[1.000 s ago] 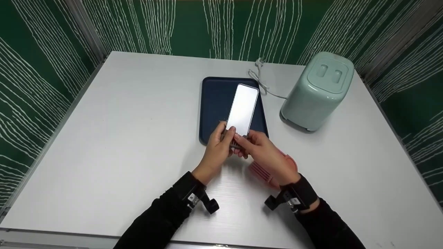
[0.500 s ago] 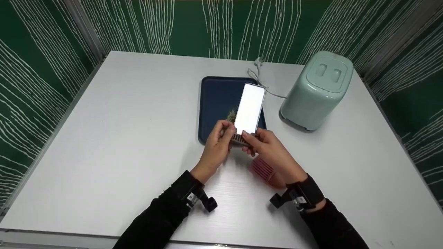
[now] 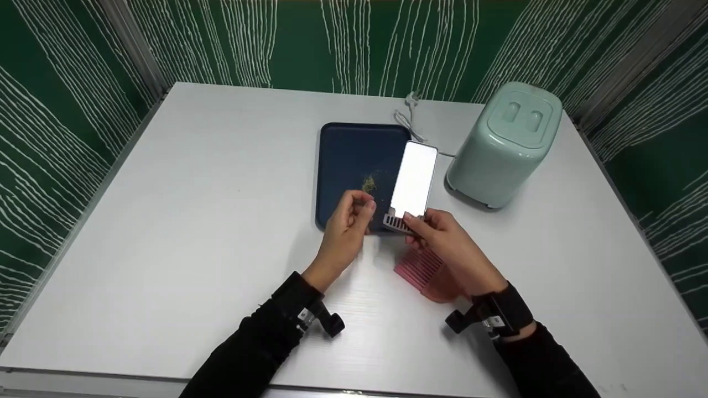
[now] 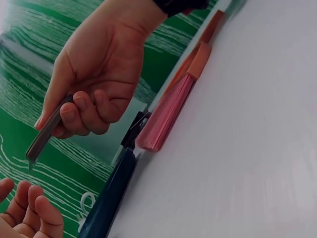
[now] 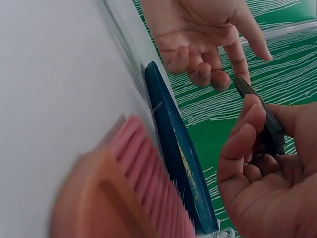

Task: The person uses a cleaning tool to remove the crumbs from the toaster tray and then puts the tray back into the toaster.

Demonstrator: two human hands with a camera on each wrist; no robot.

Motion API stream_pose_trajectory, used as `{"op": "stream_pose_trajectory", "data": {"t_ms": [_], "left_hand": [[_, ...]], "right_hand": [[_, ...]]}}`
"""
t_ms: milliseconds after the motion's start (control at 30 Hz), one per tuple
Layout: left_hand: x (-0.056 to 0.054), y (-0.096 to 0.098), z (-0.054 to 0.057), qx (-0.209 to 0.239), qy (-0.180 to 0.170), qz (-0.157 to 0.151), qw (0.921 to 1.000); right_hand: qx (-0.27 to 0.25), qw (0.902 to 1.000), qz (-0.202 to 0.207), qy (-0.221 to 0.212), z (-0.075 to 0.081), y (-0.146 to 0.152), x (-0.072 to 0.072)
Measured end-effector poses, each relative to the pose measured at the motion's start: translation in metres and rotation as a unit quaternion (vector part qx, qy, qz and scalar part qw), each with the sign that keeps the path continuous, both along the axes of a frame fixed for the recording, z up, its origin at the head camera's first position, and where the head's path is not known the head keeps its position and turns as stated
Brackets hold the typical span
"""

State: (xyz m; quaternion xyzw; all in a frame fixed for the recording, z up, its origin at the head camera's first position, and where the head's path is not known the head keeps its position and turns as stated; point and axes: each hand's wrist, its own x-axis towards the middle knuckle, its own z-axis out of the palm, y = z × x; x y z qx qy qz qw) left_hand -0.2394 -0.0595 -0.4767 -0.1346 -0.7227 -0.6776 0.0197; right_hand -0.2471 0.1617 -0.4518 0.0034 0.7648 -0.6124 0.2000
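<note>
In the head view my right hand (image 3: 442,235) pinches a thin flat rectangular plate (image 3: 414,179) by its near end, thumb on top. The plate's face shines bright white and its near end is slotted; edge-on, in the left wrist view, the plate (image 4: 44,136) looks dark and thin. My left hand (image 3: 345,229) is just left of it, fingers loosely bent around nothing. Beyond the left fingertips, yellowish-green crumbs (image 3: 369,184) lie on a dark blue tray (image 3: 343,146). Below the right hand is a brush (image 3: 417,271) with pink bristles and an orange body, partly covered by that forearm.
A mint-green appliance (image 3: 500,157) with two recesses on top stands at the back right. Its white cord and plug (image 3: 412,102) lie behind the tray. All this is on a white table (image 3: 193,232), with green, white-streaked walls (image 3: 304,50) around it.
The left hand has let go of the plate, which both hands held before. The right hand has carried the plate to the right, uncovering crumbs on the tray and more of the brush.
</note>
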Motion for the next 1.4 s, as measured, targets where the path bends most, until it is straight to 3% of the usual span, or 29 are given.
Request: {"op": "stream_pose_trajectory", "data": {"t_ms": [300, 533, 733, 867, 1200, 1400], "left_hand": [[-0.002, -0.001, -0.002, 0.002, 0.01, -0.003, 0.9999], [-0.003, -0.001, -0.001, -0.028, 0.024, -0.009, 0.9993], [-0.007, 0.0, 0.001, -0.061, 0.046, -0.011, 0.997], [-0.015, 0.001, 0.006, -0.079, 0.068, -0.014, 0.9944], [-0.047, 0.019, 0.029, -0.171, 0.12, -0.024, 0.9778], [-0.067, 0.038, 0.047, -0.218, 0.129, -0.033, 0.9668]], "right_hand": [[-0.007, 0.9997, 0.001, 0.022, -0.007, 0.022, 0.0], [-0.014, 0.9995, -0.004, 0.026, -0.013, 0.038, 0.003], [-0.034, 0.9991, -0.025, -0.008, -0.019, 0.049, 0.008], [-0.052, 0.997, -0.039, -0.041, -0.023, 0.053, 0.013], [-0.068, 0.996, -0.035, -0.046, -0.028, 0.065, 0.028], [-0.058, 0.9977, -0.013, -0.032, -0.027, 0.073, 0.033]]}}
